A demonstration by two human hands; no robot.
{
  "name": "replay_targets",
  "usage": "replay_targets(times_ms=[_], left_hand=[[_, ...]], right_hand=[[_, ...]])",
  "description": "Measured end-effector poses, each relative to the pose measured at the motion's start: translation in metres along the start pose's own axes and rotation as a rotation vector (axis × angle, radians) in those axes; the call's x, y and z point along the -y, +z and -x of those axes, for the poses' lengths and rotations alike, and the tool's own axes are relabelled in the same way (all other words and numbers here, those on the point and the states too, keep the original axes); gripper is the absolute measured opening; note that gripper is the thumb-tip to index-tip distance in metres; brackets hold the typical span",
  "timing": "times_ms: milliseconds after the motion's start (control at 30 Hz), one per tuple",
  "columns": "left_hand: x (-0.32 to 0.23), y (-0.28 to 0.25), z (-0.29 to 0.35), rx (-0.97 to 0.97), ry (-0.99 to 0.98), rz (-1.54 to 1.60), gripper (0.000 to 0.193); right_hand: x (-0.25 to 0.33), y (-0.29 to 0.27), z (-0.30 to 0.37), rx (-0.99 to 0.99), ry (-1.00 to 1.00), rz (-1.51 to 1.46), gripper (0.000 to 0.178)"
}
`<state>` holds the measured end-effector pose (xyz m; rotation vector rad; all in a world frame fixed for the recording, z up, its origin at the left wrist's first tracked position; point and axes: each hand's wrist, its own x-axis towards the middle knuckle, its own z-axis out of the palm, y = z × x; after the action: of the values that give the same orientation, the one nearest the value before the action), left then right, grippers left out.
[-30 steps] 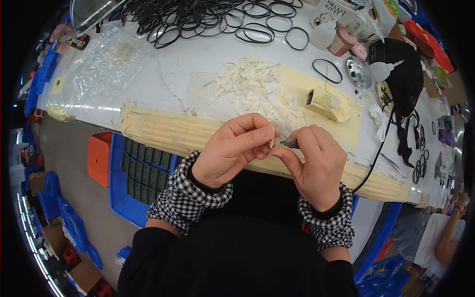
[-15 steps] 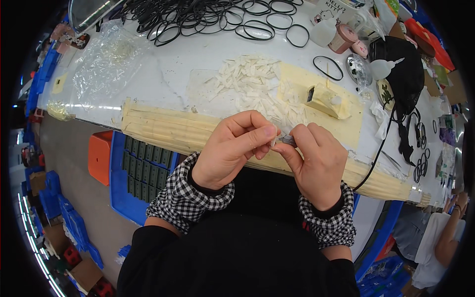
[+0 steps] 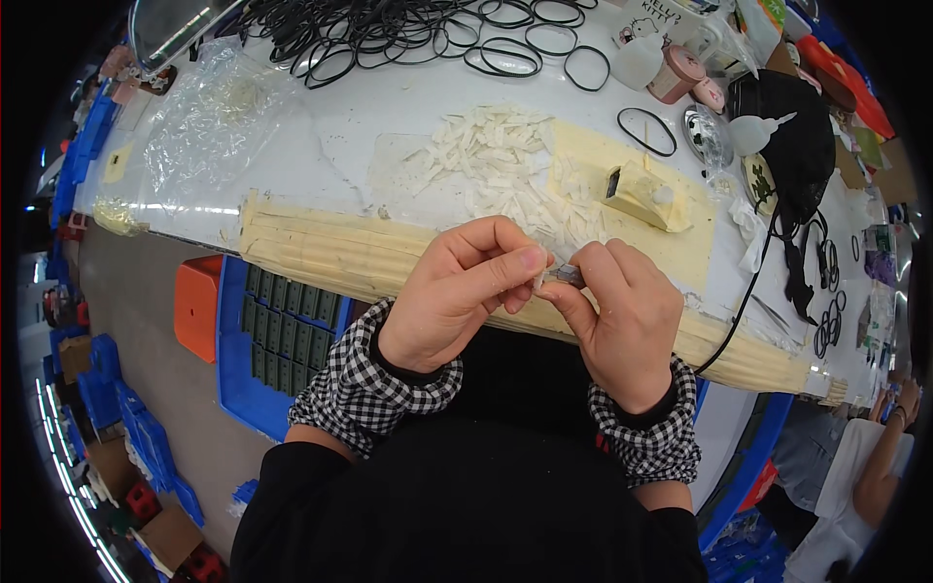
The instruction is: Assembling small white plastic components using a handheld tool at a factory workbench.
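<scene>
1. Two small things were pinched: a strip [image 3: 540, 280] in my left hand [image 3: 452, 282], a grey piece [image 3: 570, 276] in my right hand [image 3: 630, 316].
2. Both lay close together, nearer me than the white pile [image 3: 501, 146]; contact was unclear.
3. Light pressure and steady fingertips, I judged, suited such work.

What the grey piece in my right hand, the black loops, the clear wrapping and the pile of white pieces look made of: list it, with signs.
Grey piece: perhaps metal, from its dull grey; too small to be sure.
Black loops: probably rubber, satin; thin bands with soft highlights.
Clear wrapping: likely plastic film, glossy; see-through, crinkled.
White pieces: matte, maybe foam or plastic; flat slivers.
</scene>
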<state>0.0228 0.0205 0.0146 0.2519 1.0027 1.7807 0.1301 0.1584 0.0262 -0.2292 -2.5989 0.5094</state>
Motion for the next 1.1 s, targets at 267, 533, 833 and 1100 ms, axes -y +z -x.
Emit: replay_targets(times_ms=[267,533,833,1100], left_hand=[[0.001,-0.0002,-0.0001,-0.012,0.029,-0.026,0.013],[0.0005,-0.0007,0.0002,-0.025,0.022,-0.024,0.01],[0.0013,0.0014,0.0004,-0.056,0.066,-0.131,0.012],[0.0034,0.0015,-0.0003,-0.07,0.038,-0.091,0.014]], right_hand=[[0.0006,-0.0029,0.0005,0.056,-0.008,0.042,0.035],[-0.0024,-0.001,0.0013,0.03,-0.018,0.054,0.035],[-0.0029,0.0007,0.0024,0.015,-0.019,0.074,0.034],[-0.0049,0.0015,0.0037,0.045,0.005,0.007,0.034]])
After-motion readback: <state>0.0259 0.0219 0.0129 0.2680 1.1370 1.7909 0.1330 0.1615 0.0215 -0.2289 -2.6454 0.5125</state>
